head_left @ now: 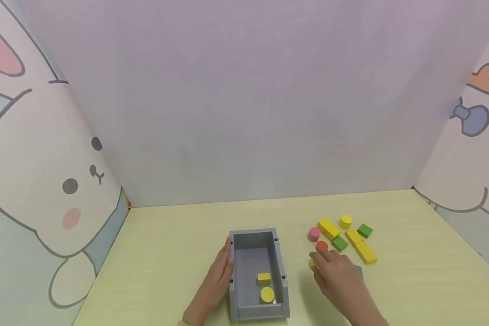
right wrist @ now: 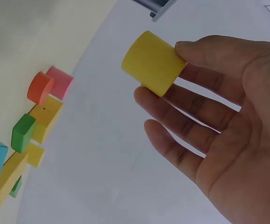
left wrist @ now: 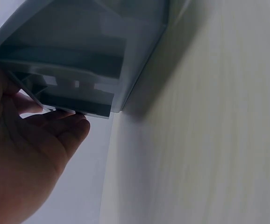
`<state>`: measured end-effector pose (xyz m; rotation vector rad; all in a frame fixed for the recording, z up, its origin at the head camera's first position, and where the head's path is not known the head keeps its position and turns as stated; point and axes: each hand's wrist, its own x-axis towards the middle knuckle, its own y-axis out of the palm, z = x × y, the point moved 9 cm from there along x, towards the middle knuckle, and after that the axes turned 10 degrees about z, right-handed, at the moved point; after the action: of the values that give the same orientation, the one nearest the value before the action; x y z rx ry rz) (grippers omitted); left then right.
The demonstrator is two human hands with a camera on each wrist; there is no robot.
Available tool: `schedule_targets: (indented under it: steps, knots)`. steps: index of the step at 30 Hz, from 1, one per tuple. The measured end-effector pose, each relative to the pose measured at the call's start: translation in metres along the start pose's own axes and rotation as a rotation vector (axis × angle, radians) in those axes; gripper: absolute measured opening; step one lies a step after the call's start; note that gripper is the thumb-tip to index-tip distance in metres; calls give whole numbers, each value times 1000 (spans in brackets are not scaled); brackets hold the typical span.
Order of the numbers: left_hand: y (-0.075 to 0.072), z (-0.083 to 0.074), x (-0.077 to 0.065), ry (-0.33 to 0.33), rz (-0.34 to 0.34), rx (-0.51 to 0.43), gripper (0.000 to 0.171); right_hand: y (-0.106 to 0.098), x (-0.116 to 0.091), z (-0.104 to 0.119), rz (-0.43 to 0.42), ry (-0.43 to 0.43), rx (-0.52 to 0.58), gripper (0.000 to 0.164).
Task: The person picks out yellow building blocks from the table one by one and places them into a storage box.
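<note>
A grey plastic bin (head_left: 254,311) stands on the table, holding a small yellow block (head_left: 263,278) and a yellow cylinder block (head_left: 267,295). My left hand (head_left: 213,280) rests along the outside of its left wall; in the left wrist view the fingers (left wrist: 72,133) touch the bin's side (left wrist: 79,95). To the right of the bin, my right hand (head_left: 340,276) pinches another yellow cylinder block (right wrist: 154,63) between thumb and fingertips. From the head view, that cylinder is mostly hidden by the hand.
Loose blocks lie beyond the right hand: a red cylinder (head_left: 321,245), a pink cylinder (head_left: 314,234), a yellow cylinder (head_left: 345,221), yellow bars (head_left: 360,246) and green blocks (head_left: 340,243). A blue block (head_left: 359,270) is partly covered by that hand. A pale wall (head_left: 265,113) rises behind the table.
</note>
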<state>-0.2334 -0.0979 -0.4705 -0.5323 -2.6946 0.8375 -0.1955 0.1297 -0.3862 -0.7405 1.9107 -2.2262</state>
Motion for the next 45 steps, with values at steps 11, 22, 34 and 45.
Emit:
schedule_targets:
  steps: [11, 22, 34, 45]
  knots:
    - [1, 1, -1, -1, -1, 8, 50, 3, 11, 21, 20, -20, 12, 29]
    - [0, 1, -2, -11, 1, 3, 51, -3, 17, 45, -66, -131, 16, 29]
    - [-1, -1, -2, 0, -6, 0, 50, 4, 29, 70, 34, -145, 25, 28]
    - [-1, 1, -1, 21, -12, -22, 50, 14, 33, 100, 88, -236, 10, 27]
